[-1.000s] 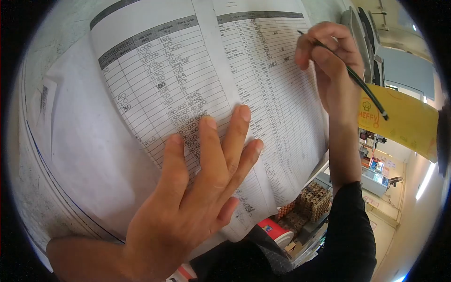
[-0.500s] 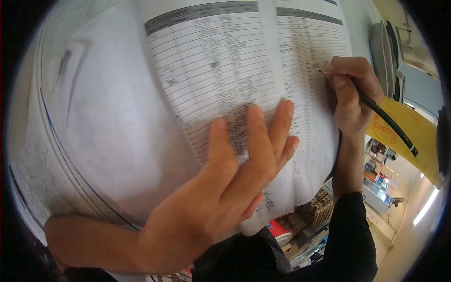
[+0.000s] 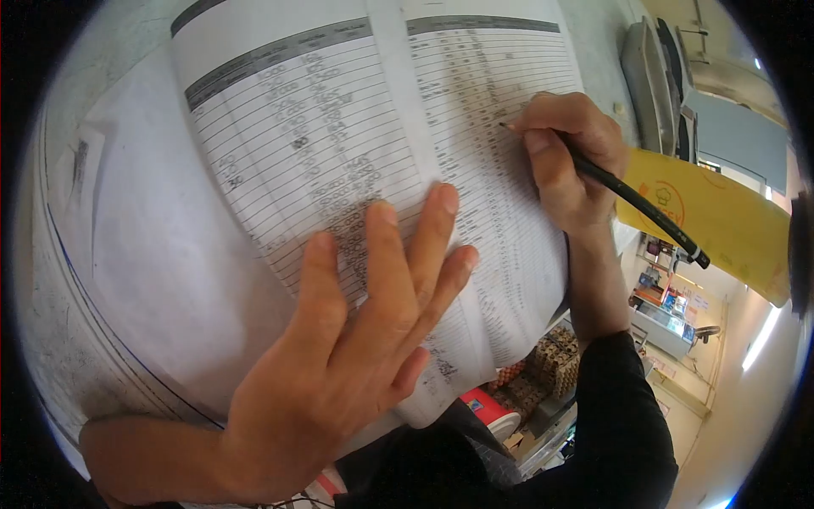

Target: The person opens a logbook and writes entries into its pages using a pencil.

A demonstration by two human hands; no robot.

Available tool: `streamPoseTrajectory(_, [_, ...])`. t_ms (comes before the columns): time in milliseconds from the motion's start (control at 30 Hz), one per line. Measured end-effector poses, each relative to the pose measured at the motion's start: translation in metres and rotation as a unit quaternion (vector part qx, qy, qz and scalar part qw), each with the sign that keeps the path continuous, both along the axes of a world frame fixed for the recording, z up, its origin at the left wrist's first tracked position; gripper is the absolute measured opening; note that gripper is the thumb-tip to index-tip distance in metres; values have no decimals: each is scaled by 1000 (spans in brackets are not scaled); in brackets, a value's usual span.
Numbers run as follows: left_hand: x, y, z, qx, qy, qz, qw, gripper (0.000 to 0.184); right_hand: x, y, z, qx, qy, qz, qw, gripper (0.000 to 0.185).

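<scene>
Two lined sheets with handwritten entries lie before me, a left ledger page (image 3: 263, 144) and a right ledger page (image 3: 526, 76), each with a dark header band. My left hand (image 3: 339, 331) rests on the lower part of the left page, fingers spread flat and covering some of the writing. My right hand (image 3: 577, 157) grips a dark pencil (image 3: 640, 208) over the right page. The pencil's tip is at a column of entries; whether it touches the paper I cannot tell. Its back end points down to the right.
White paper (image 3: 161, 246) lies left of the pages on a worn table (image 3: 59, 339). A yellow printed sheet (image 3: 712, 220) is beyond my right wrist. Stacked egg trays (image 3: 551, 365) and a red and white container (image 3: 492, 411) stand below the table's edge.
The view has shifted, so pages and both hands appear further left. My right hand still holds the pencil near the same column; my left hand stays flat on the left page.
</scene>
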State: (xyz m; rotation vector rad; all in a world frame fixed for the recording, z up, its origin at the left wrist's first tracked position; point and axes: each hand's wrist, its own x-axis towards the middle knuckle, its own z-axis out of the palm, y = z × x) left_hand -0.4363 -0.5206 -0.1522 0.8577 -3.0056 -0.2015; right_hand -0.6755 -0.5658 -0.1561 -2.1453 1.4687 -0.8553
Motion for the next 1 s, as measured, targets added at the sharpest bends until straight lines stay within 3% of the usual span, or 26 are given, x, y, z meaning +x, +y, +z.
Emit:
streamPoseTrajectory(133, [0,0,-19,-72,65,16,995,51,-1,-4,-3,-8,3,24,1000,7])
streamPoseTrajectory(233, [1,6,-20,-95,45,3,994,52,2,-2,-1,-10,25,27,999,6])
streamPoseTrajectory(333, [-6,16,-32,16,150,95,984,50,1,-4,-1,-12,37,32,999,5])
streamPoseTrajectory(433, [-6,1,-22,-88,151,63,983,49,3,-5,1,-10,27,26,999,5])
streamPoseTrajectory(467, [-2,0,0,-53,37,30,997,49,4,-4,1,-6,26,11,1000,5])
streamPoseTrajectory(533, [-2,-4,14,-16,-77,-5,997,49,4,-4,1,-1,34,14,999,5])
streamPoseTrajectory(633, [-5,3,2,-2,-86,-4,996,49,3,-4,3,-5,47,19,999,5])
streamPoseTrajectory(667, [-9,13,-20,-7,48,56,997,49,4,-4,2,-12,52,18,998,5])
streamPoseTrajectory(733, [-10,4,-23,-12,180,117,977,49,2,-3,1,-9,45,22,999,6])
streamPoseTrajectory(833, [6,-7,-16,-135,71,-2,988,49,2,-4,0,-14,24,28,999,6])
streamPoseTrajectory(933, [9,2,-24,-161,-24,-68,984,49,4,-3,-1,-19,26,26,999,6])
streamPoseTrajectory(1000, [-8,16,-32,-35,143,81,986,49,5,-3,0,-19,44,18,999,6])
